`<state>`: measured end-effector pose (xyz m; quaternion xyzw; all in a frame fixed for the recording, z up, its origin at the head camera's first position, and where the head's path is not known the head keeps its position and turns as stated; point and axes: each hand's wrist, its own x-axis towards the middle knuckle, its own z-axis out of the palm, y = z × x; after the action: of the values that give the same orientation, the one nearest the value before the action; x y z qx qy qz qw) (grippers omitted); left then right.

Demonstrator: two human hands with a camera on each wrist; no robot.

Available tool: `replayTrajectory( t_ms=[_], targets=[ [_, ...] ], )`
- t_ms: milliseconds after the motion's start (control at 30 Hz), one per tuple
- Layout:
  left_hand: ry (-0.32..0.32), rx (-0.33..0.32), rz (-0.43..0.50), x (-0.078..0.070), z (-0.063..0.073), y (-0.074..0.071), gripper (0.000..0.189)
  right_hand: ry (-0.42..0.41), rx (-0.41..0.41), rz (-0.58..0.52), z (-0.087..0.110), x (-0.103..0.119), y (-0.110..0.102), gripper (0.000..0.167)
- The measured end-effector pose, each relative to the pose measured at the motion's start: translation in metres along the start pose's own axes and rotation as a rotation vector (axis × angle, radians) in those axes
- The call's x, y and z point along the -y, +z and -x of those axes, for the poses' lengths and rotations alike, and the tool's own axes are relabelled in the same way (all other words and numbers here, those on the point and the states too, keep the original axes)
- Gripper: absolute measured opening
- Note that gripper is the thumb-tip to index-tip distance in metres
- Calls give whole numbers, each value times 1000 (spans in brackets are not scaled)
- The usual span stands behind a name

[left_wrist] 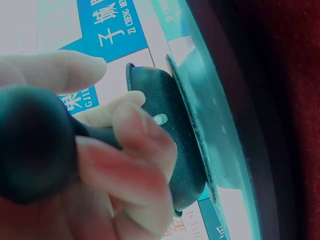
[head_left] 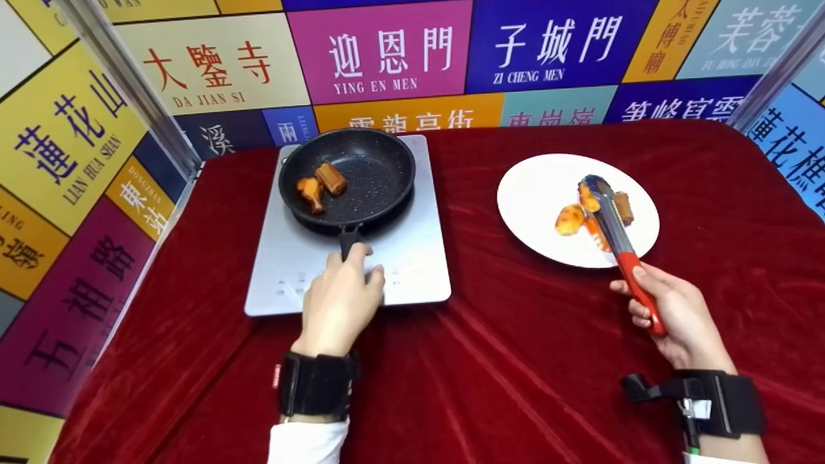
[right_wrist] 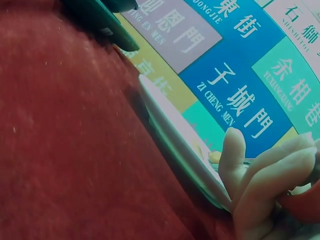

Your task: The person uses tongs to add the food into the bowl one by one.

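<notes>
My left hand grips the handle of a black frying pan; in the left wrist view its fingers curl round that handle. Inside the pan lie a small drumstick-shaped piece and a brown ribbed piece. My right hand holds red-handled metal tongs, thumb on top, over a white plate. A yellow-orange piece shows right at the tongs' tips. Around them on the plate are a spotted yellow piece, an orange-and-white piece and a brown piece, partly hidden by the tongs.
The pan stands on a silver flat cooktop, left of the plate. Dark red cloth covers the table, with folds near the front. Colourful panels with lettering rise behind the table and along its left side.
</notes>
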<state>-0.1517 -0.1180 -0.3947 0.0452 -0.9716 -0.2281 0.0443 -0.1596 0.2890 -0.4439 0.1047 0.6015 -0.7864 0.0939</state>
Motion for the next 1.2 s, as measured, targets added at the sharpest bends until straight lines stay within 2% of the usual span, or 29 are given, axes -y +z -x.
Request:
replayTrajectory(
  t_ms=[333, 567, 933, 1200],
  targets=[
    [-1, 5, 2, 1, -1, 1, 36, -11, 48, -3, 0, -4, 13, 56],
    [-5, 7, -1, 1, 0, 1, 36, -26, 128, -57, 0, -7, 26, 50],
    [-6, -7, -4, 1, 0, 1, 36, -28, 149, 53, 1, -14, 59, 51],
    [-2, -1, 0, -1, 0, 0, 35, -14, 221, 67, 10, -11, 82, 49]
  ],
)
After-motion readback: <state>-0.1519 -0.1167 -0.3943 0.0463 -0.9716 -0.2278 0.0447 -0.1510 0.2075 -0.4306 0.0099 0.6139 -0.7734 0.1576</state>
